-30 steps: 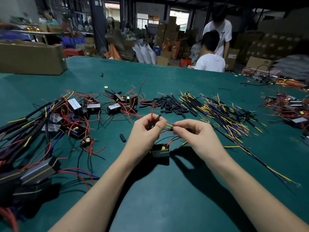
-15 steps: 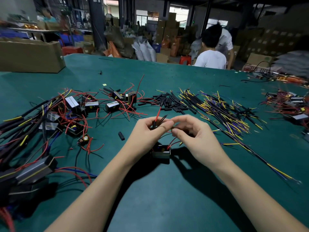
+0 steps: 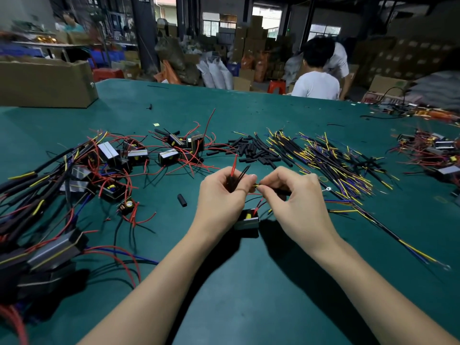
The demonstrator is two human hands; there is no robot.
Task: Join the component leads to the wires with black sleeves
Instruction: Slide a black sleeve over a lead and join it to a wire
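Observation:
A small black component (image 3: 247, 219) with a yellow mark hangs just above the green table (image 3: 249, 282), between my wrists. My left hand (image 3: 222, 197) grips its red and black leads (image 3: 235, 171), which stick up out of the fist. My right hand (image 3: 296, 199) pinches a yellow-tipped wire with a black sleeve (image 3: 258, 186) right against the left fingers. The joint itself is hidden by my fingertips.
Loose black sleeves (image 3: 249, 149) and a spread of yellow, blue and black wires (image 3: 331, 160) lie behind my hands. Components with red leads (image 3: 139, 155) are heaped at the left, more (image 3: 438, 150) at the far right. A cardboard box (image 3: 44, 83) stands back left. Two people work beyond the table.
My hands have stayed together over the component; the right fingers shifted slightly against the left, working the wire end. The person standing behind the table has bent down.

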